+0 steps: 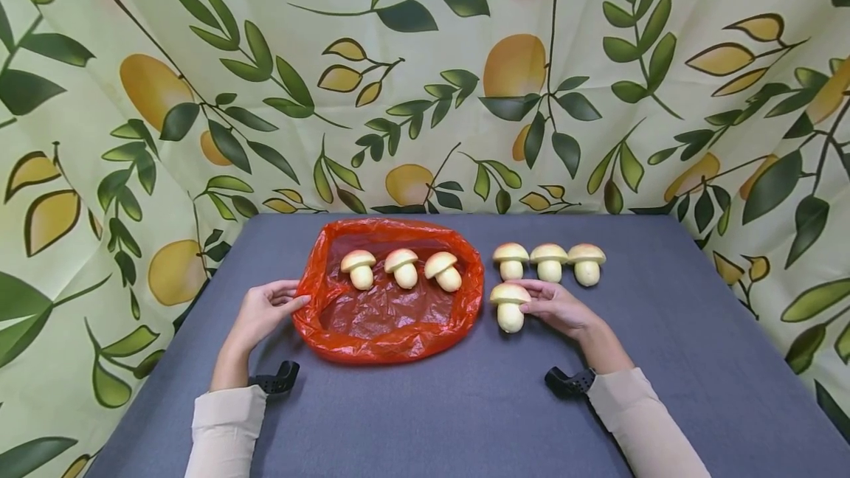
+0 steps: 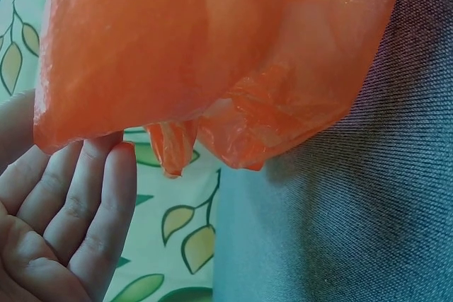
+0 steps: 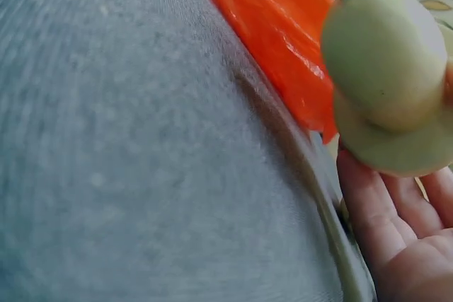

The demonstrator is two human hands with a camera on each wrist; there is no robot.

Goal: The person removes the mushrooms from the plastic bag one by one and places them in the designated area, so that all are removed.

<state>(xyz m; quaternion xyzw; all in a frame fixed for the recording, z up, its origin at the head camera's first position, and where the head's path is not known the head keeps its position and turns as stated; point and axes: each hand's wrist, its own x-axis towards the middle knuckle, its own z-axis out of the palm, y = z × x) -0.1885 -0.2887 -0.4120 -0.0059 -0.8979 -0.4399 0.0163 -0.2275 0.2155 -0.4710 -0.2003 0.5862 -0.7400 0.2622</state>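
Note:
A red plastic bag lies with its mouth wide and its rim rolled out. Three toy mushrooms, one of them the middle mushroom, lie in a row inside it. My left hand pinches the bag's left rim between thumb and fingers; in the left wrist view the red plastic covers the fingertips. Just right of the bag, my right hand holds another toy mushroom by its side, cap up. The right wrist view shows this mushroom's pale stem above the fingers.
Behind my right hand three more mushrooms stand side by side, the rightmost mushroom farthest from the bag. The table has a grey-blue cloth. A leaf-and-fruit patterned curtain hangs behind and at both sides.

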